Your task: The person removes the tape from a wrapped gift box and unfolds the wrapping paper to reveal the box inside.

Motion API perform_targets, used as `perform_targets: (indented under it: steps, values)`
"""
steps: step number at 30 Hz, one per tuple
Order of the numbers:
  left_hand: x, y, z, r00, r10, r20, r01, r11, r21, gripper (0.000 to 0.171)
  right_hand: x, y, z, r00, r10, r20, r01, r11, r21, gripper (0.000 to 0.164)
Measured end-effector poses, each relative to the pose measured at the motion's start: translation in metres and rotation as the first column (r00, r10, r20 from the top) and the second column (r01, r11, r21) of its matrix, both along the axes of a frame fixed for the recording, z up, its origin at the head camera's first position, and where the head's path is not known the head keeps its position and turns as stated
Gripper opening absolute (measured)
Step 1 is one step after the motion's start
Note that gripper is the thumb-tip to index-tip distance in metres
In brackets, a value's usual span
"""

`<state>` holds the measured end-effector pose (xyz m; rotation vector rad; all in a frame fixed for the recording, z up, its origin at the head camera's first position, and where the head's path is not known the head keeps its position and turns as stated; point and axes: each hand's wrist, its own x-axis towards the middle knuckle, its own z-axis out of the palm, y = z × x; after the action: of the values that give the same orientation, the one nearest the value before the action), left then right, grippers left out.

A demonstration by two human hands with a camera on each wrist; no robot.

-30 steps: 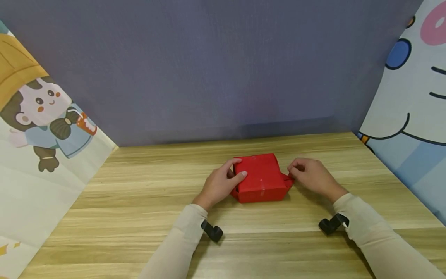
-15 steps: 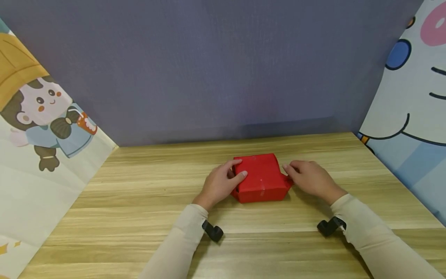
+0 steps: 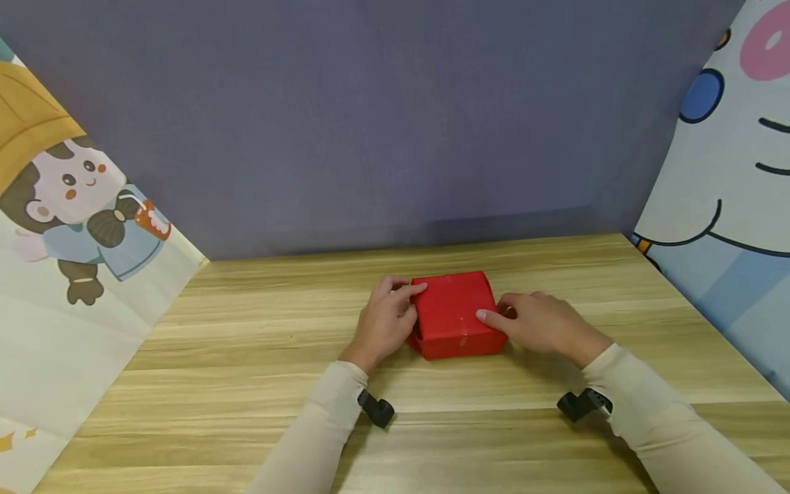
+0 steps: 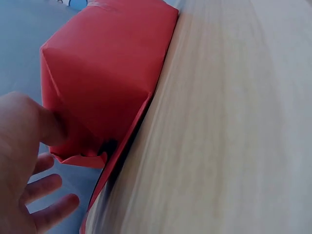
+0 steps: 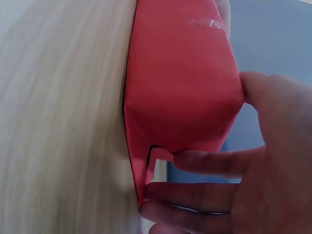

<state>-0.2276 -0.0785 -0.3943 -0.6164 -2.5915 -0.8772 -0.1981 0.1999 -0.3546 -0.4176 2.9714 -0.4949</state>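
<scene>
A box wrapped in red paper (image 3: 453,302) lies on the wooden table between both hands. At its left end, my left hand (image 3: 378,328) lays its index finger along the top edge while the thumb presses the folded paper end; its other fingers spread apart in the left wrist view. My right hand (image 3: 549,326) rests its thumb on the top near the right edge. Its straight fingers touch the paper end flap (image 5: 138,161), which stands out along the table in the right wrist view. A dark gap shows in the left end's folds.
The wood-grain table (image 3: 259,384) reaches back to a grey-blue partition (image 3: 395,123). Cartoon-printed panels stand left (image 3: 62,288) and right (image 3: 734,226). A strip of clear tape (image 5: 207,23) crosses the wrapping. Each sleeve carries a black wrist camera.
My right hand has moved left from the tip of the right flap onto the box, its thumb now on top. The left thumb has shifted from the top to the left end.
</scene>
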Motion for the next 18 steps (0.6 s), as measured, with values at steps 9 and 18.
perform_targets:
  steps: [9, 18]
  values:
    - [-0.002, -0.001, -0.003, 0.996, -0.052, -0.069, 0.05, 0.998, -0.03, 0.039, -0.005, 0.008, -0.005, 0.999, -0.02, 0.025, 0.022, 0.996, -0.081, 0.059]
    - [-0.001, 0.0, -0.001, 0.992, -0.126, -0.027, 0.124, 0.99, -0.063, 0.045, -0.009, 0.017, -0.009, 0.993, -0.104, -0.051, 0.097, 0.988, -0.116, 0.069]
